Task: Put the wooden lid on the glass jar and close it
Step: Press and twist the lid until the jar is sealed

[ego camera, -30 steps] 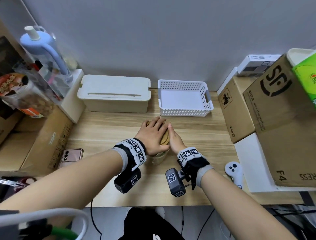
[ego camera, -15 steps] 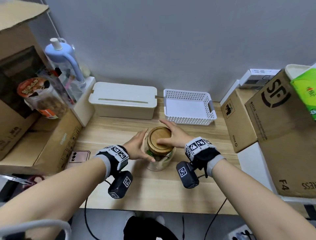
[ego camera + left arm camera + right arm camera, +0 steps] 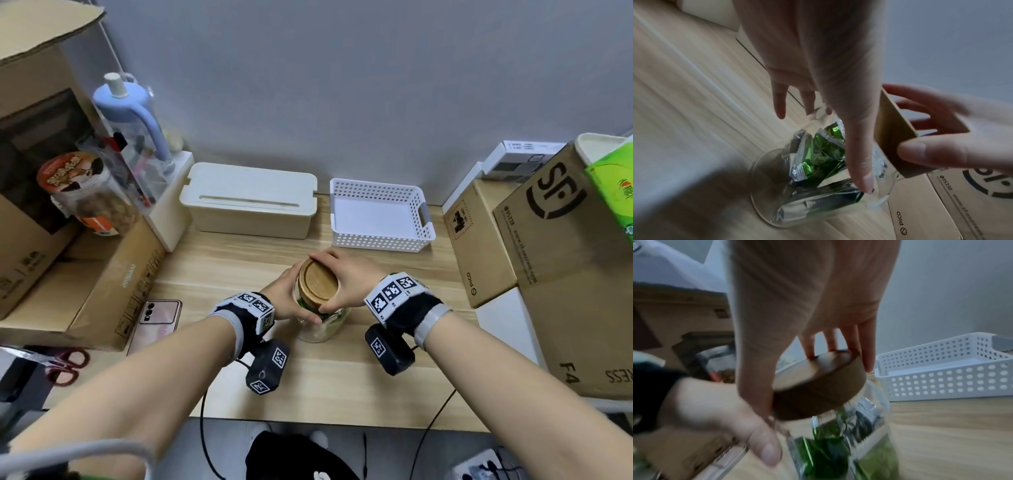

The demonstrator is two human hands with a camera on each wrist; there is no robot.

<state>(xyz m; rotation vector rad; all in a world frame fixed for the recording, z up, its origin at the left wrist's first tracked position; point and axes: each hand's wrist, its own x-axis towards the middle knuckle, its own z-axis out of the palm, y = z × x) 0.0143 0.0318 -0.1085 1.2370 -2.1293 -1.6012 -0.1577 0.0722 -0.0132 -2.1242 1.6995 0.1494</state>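
Observation:
A clear glass jar (image 3: 323,325) with green and silver packets inside stands mid-table. The round wooden lid (image 3: 317,281) sits on its mouth; how far down it is seated I cannot tell. My left hand (image 3: 287,298) grips the jar's left side just under the lid, thumb down the near glass. My right hand (image 3: 344,282) grips the lid from the right, fingers round its rim. The left wrist view shows the left hand (image 3: 849,129) on the jar (image 3: 818,178) below the lid (image 3: 896,138). In the right wrist view the right hand (image 3: 797,340) wraps the lid (image 3: 818,386) above the jar (image 3: 849,443).
Behind the jar stand a white perforated basket (image 3: 376,219) and a cream lidded box (image 3: 250,202). Cardboard boxes (image 3: 479,253) line the right side, and a carton (image 3: 85,274) the left. A pink phone (image 3: 159,311) and scissors (image 3: 65,363) lie at front left.
My left hand came off the top of the lid and moved down to the jar's side. My right hand shifted from beside the lid to wrapping its rim.

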